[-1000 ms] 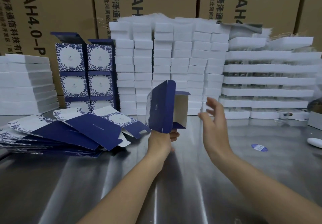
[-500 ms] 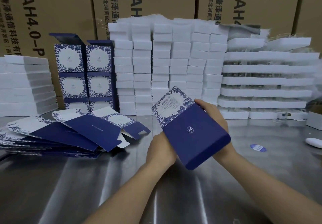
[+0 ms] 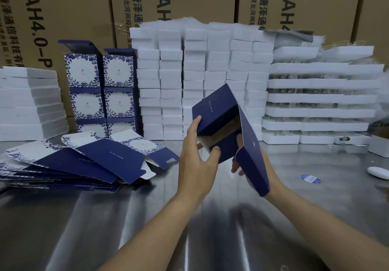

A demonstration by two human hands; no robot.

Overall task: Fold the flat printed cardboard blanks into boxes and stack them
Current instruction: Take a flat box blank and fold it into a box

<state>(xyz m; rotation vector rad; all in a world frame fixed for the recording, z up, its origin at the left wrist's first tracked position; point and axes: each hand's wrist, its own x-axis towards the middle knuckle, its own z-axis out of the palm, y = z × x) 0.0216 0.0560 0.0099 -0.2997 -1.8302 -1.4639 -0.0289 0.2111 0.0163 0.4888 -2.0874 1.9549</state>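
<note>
Navy box (image 3: 219, 110), half-folded, end open, flap hanging; left hand (image 3: 197, 165) and right hand (image 3: 252, 165) grip it.

We stand at a metal table (image 3: 88, 224). Left on it, a fanned pile of flat blanks (image 3: 69, 163). Behind the pile, two columns of folded boxes (image 3: 101, 89); further left, a stack of foam trays (image 3: 27, 104). Foam blocks (image 3: 195, 76) rise at centre back, long foam trays (image 3: 320, 100) to their right. Cartons (image 3: 69, 7) stand behind everything. A half-folded box (image 3: 219, 112) sits above the table's middle, between left hand (image 3: 197, 165) and right hand (image 3: 252, 165). A sticker (image 3: 310, 178) lies right of them.
</note>
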